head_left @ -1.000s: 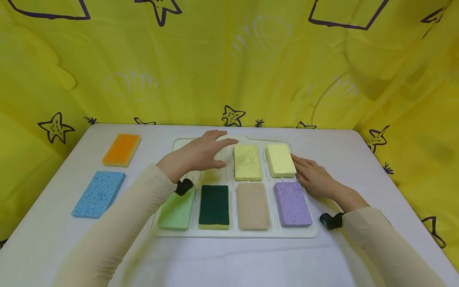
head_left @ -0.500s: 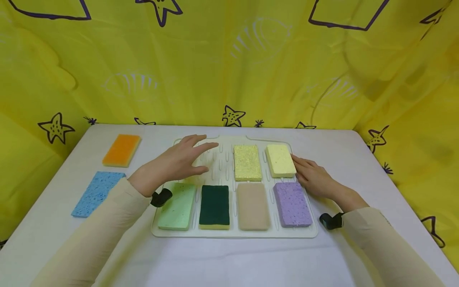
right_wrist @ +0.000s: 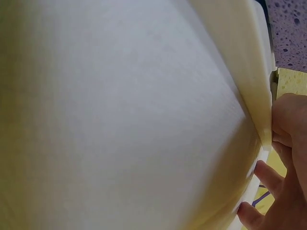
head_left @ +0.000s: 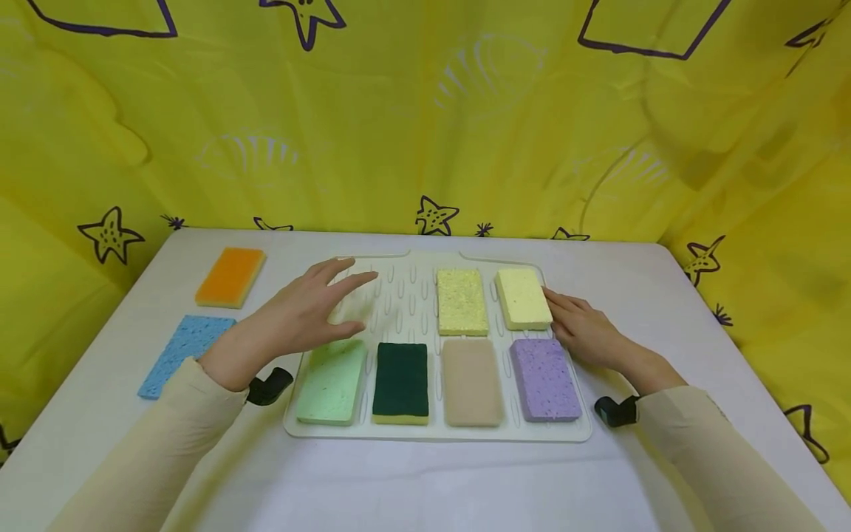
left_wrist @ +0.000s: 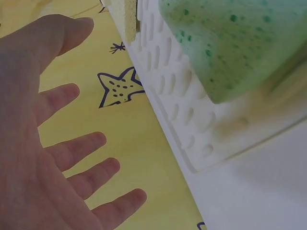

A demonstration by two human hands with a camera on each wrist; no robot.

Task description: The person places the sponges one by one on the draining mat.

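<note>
My left hand [head_left: 286, 314], fingers spread and holding nothing, hovers over the left side of a white ribbed tray [head_left: 405, 295]. Beneath it lies a light green sponge [head_left: 330, 388], also close by in the left wrist view. My right hand [head_left: 588, 330] rests at the tray's right edge, its fingers extended beside a pale yellow sponge [head_left: 523, 295]. In the right wrist view, fingertips [right_wrist: 249, 213] lie along the tray's rim. A speckled yellow sponge [head_left: 462, 301] sits in the back row. The front row also holds a dark green scouring sponge [head_left: 402, 379], a beige sponge [head_left: 472, 382] and a purple sponge [head_left: 545, 379].
Left of the tray, an orange sponge [head_left: 230, 277] and a blue sponge [head_left: 179, 355] lie on the white table [head_left: 425, 488]; the left forearm partly covers the blue one. A yellow patterned curtain [head_left: 372, 133] hangs behind and at the sides.
My left hand has moved left, away from the speckled yellow sponge, uncovering the back left part of the tray. The right hand and the sponges have stayed put.
</note>
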